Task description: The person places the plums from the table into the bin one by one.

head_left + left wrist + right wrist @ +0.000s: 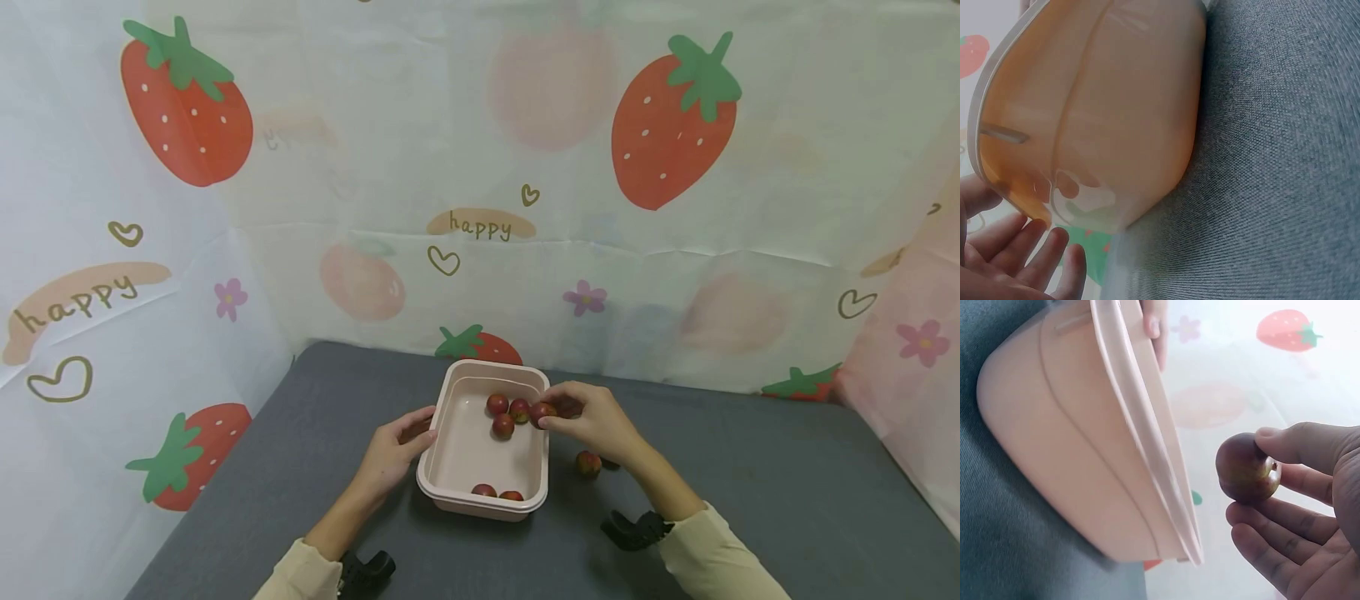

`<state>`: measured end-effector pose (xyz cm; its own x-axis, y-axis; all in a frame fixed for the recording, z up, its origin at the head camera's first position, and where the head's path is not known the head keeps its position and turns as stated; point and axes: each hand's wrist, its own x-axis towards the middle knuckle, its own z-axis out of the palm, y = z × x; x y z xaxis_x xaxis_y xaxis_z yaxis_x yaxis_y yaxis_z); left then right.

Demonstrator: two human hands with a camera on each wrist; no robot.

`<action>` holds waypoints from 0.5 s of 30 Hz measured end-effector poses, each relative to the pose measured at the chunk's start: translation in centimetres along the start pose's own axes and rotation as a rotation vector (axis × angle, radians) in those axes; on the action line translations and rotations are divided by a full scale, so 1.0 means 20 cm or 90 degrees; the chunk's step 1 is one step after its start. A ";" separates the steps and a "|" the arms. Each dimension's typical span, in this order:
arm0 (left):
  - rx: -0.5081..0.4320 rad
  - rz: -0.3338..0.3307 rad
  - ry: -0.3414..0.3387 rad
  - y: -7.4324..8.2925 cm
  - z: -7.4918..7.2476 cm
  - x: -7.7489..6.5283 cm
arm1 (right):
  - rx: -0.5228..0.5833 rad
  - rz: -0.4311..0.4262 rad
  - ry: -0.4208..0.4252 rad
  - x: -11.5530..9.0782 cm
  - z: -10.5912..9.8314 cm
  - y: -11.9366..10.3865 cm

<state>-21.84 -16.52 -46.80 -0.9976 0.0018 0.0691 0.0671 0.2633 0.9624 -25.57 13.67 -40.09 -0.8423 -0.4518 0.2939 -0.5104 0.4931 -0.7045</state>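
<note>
A pale pink plastic box (pixel 459 462) stands on the grey cloth. My left hand (pixel 393 454) holds its left rim, thumb over the edge and fingers along the outer wall (pixel 1129 106). Between thumb and fingertips, my right hand (pixel 600 423) pinches a dark red plum (pixel 1244 467) with a yellowish patch, above the right rim. Inside the box, one plum (pixel 497 404) lies in a small group toward the far end. Two more, including a plum (pixel 483 490), sit at the near end, partly hidden by the wall.
Right of the box, under my right forearm, a loose plum (pixel 588 464) lies on the grey cloth (pixel 750 500), with a dark thing partly hidden beside it. A strawberry-print curtain (pixel 480 150) hangs behind and at both sides. Black camera mounts (pixel 636 530) sit at my wrists.
</note>
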 end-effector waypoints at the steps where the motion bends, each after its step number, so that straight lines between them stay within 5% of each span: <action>1: 0.001 0.001 0.000 0.00 0.00 0.00 | 0.001 -0.001 -0.004 0.01 0.01 -0.01; 15: -0.013 -0.008 0.004 -0.01 0.00 0.01 | 0.022 -0.008 -0.029 0.08 0.09 -0.03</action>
<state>-22.06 -16.50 -46.92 -0.9983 -0.0076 0.0579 0.0543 0.2433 0.9684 -26.27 11.23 -40.35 -0.8270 -0.4912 0.2735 -0.5134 0.4615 -0.7235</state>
